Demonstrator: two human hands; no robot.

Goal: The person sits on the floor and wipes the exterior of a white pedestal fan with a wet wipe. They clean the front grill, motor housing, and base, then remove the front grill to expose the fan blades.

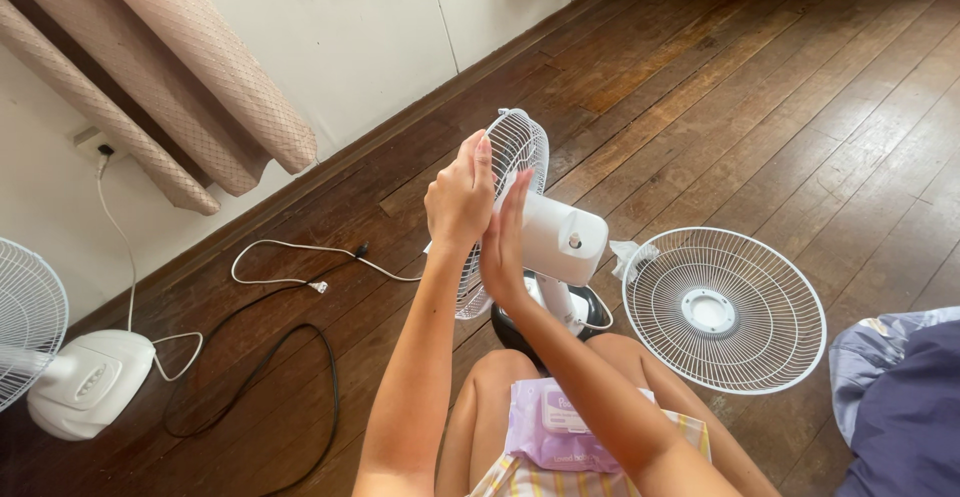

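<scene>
White plastic desk fan [560, 242] with rear wire grille, upright on dark wooden plank floor [760, 107] before bare knees, grille rim gripped by closed left hand [460, 197], right hand [503, 242] flat and open against it, detached round white front grille [724, 309] lying just beside.

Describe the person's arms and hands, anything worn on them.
Both arms are bare right up to the picture's lower edge, with no sleeves. The left hand and right hand wear no gloves, and no rings, watch or bracelets show. The nails on the left fingers look short and unpainted. No marks or bandages are visible.
</scene>
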